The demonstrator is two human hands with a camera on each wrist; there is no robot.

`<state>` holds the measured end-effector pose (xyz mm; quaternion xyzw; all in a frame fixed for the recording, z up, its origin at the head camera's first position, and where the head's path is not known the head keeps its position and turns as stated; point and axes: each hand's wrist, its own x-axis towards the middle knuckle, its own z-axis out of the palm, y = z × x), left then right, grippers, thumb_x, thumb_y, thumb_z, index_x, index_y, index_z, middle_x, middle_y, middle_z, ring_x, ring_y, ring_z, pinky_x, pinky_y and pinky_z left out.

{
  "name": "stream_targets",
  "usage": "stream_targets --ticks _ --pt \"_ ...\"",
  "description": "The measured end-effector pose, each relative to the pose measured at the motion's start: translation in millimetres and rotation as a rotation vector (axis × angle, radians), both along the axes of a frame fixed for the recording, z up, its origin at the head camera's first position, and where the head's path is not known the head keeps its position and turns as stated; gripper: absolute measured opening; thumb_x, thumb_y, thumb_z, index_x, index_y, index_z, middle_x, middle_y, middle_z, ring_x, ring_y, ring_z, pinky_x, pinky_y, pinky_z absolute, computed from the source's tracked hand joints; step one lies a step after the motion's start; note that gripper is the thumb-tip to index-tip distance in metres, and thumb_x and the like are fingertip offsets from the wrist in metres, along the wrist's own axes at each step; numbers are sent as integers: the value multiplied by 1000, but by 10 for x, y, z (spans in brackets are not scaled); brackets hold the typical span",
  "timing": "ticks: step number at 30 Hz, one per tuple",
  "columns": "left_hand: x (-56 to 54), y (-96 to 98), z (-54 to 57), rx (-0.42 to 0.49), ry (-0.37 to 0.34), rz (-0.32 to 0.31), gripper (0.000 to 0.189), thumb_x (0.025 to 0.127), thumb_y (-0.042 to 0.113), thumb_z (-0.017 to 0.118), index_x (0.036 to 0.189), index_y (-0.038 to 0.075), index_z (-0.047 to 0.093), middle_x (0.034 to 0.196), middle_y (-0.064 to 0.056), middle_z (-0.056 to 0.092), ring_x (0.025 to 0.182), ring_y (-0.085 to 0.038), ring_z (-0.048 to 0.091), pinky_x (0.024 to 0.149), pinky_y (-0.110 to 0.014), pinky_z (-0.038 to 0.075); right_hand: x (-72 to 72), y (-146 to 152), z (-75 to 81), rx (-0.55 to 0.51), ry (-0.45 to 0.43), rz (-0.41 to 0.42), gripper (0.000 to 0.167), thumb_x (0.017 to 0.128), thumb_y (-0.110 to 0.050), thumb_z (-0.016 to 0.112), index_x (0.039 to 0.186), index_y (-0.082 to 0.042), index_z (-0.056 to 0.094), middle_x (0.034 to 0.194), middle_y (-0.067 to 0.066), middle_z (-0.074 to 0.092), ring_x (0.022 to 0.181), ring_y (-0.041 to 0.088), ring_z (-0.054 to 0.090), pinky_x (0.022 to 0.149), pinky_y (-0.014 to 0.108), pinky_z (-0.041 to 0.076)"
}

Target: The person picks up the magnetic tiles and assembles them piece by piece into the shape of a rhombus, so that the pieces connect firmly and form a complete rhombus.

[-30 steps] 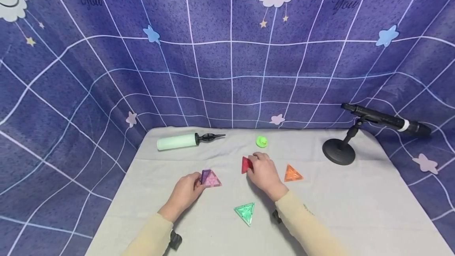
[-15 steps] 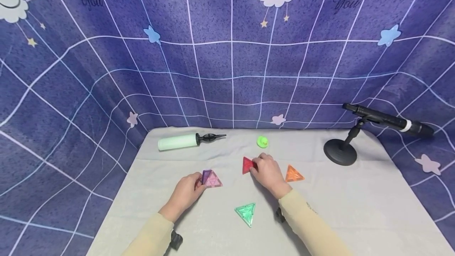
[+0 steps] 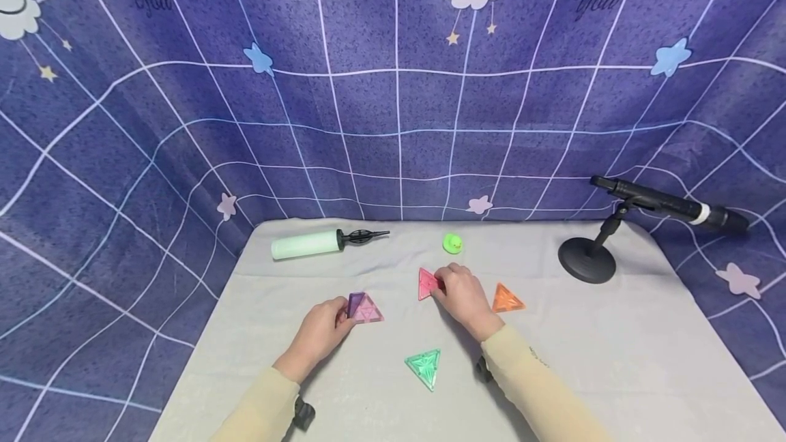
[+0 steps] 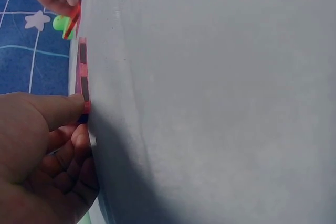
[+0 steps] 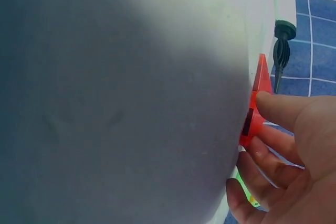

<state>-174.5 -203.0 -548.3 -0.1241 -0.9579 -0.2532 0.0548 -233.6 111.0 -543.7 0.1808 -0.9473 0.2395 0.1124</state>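
My left hand pinches a translucent purple triangular tile by its left side. A pink triangular tile lies against it on the right; in the left wrist view the pink tile's edge shows beyond the thumb. Further right, thumb and fingers of my right hand pinch a red triangular tile, its right part hidden by the fingers. The right wrist view shows this red tile tilted. A green triangular tile lies between the forearms, and an orange one beside the right hand.
Along the back of the white-covered table lie a pale green hand pump and a small green toy duck. A black microphone on a stand stands at the back right. A blue patterned curtain surrounds the back and sides.
My right hand has shifted slightly right with the red tile, which is turned so more of its face shows and looks lighter. The left hand has stayed nearly still.
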Motion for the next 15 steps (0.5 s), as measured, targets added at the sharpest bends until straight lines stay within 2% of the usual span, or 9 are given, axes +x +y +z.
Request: stream_targets --ticks 5,15 --pt "7 0 18 -1 -22 6 30 93 16 81 80 17 54 67 10 46 60 -8 42 56 -28 38 5 -12 22 -32 -30 2 27 83 -11 89 100 -2 70 85 6 60 76 21 55 71 40 51" --pt "-1 2 0 -7 -13 5 31 93 17 81 79 18 53 66 10 46 59 -7 42 56 -28 37 27 39 35 -79 -68 6 30 83 -5 88 99 -6 63 86 4 63 76 19 56 74 40 52"
